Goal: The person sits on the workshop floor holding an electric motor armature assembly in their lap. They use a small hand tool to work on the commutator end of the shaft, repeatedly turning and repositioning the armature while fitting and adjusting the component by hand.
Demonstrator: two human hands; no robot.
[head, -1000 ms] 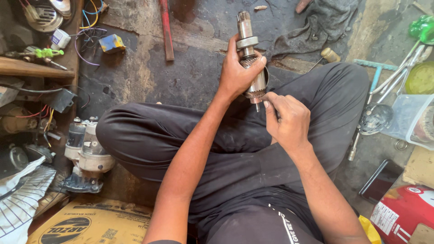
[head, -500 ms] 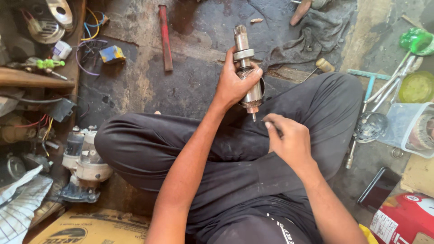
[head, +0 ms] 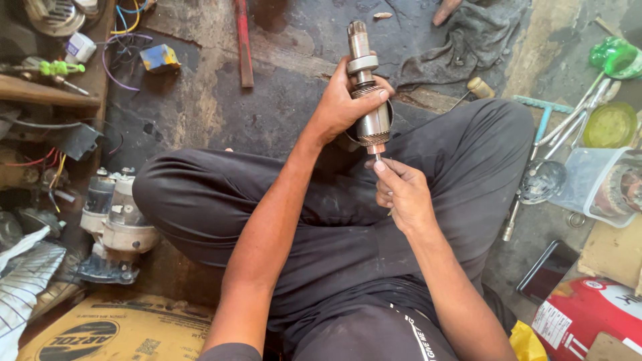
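My left hand [head: 344, 100] grips a metal armature shaft [head: 366, 73], held upright over my crossed legs in dark trousers [head: 321, 220]. The shaft's upper end with a collar sticks out above my fingers; a copper-coloured tip shows at the bottom. My right hand [head: 400, 194] is just below it, fingers pinched together and touching that lower tip, perhaps on a small thin tool that I cannot make out clearly.
A starter motor housing [head: 110, 214] stands on the floor at my left knee. A red bar [head: 243, 43], grey rag [head: 468, 40], ladle [head: 535, 184], clear plastic tub [head: 602, 184], black phone [head: 548, 271], cardboard box [head: 114, 327] and red carton [head: 588, 314] lie around me.
My right hand has risen from beside the shaft's lower end and now pinches at its bottom tip. The left hand keeps holding the shaft upright.
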